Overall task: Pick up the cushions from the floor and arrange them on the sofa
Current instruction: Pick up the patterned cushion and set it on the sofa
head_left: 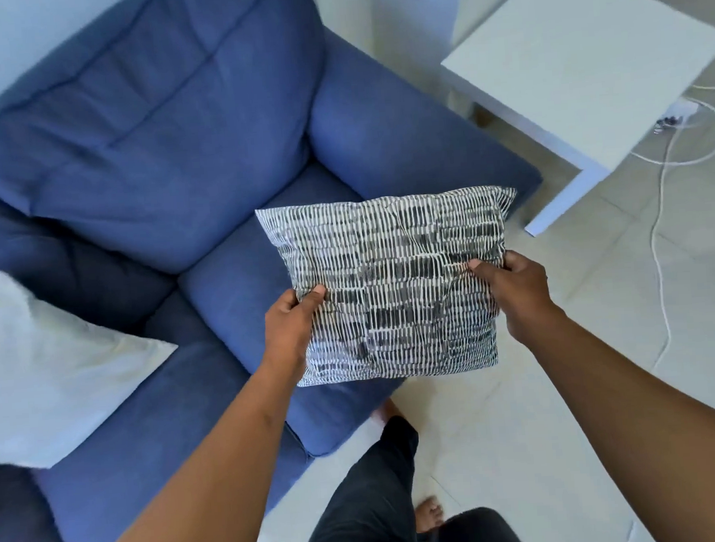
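A black-and-white striped cushion (395,285) is held in the air over the right end of the blue sofa's seat (238,279). My left hand (290,330) grips its left edge and my right hand (514,291) grips its right edge, thumbs on top. A plain white cushion (45,369) lies on the sofa seat at the left. The sofa's back cushion (147,129) and right armrest (401,136) are behind the held cushion.
A white side table (586,64) stands to the right of the sofa. White cables (656,216) and a power strip lie on the pale tiled floor beneath and beside it. My legs and bare feet (428,515) are at the sofa's front edge.
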